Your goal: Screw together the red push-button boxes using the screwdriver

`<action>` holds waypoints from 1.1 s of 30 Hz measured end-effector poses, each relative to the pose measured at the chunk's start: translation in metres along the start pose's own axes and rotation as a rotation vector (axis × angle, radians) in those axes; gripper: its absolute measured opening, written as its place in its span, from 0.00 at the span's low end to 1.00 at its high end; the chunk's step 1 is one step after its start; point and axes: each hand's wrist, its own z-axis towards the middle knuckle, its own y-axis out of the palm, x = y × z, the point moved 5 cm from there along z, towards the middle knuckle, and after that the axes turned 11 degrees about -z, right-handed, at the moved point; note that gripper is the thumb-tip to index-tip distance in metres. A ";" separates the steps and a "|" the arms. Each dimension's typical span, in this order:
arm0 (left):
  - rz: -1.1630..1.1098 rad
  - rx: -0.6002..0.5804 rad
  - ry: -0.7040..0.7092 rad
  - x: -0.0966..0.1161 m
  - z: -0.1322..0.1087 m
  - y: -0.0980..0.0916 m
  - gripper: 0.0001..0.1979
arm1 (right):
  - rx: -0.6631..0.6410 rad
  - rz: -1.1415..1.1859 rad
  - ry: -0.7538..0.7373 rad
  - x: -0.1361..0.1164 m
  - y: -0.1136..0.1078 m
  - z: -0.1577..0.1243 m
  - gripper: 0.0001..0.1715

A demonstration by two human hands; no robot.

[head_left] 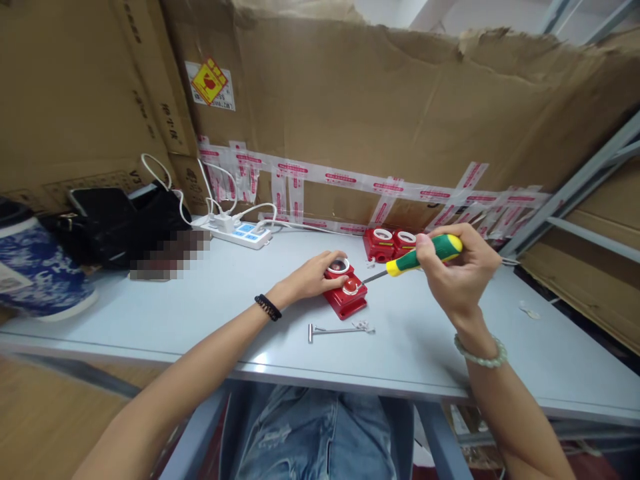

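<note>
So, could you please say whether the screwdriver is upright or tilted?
Tilted: the screwdriver slants down from the right hand toward the red box under the left hand.

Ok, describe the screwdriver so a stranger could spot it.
On the table, find the red box held by the left hand. To its right, the right hand holds the screwdriver; unlike the silver tool, its handle is green and yellow.

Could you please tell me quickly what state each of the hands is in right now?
Left hand: closed on the red device, thumb and fingers spread across it.
Right hand: closed around the handle of the green-and-yellow screwdriver.
</note>
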 end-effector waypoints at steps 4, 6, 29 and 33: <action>-0.003 -0.007 -0.002 -0.001 0.001 0.000 0.20 | -0.037 -0.036 0.026 0.008 0.004 0.000 0.08; -0.006 -0.008 -0.003 0.000 0.001 0.000 0.20 | -0.057 -0.060 0.036 0.009 0.007 -0.001 0.08; -0.009 0.002 -0.002 -0.001 0.000 0.001 0.19 | -0.116 -0.083 0.029 0.010 0.015 -0.006 0.08; -0.010 0.002 -0.005 -0.001 0.001 0.001 0.19 | -0.132 -0.085 0.039 0.012 0.017 -0.006 0.08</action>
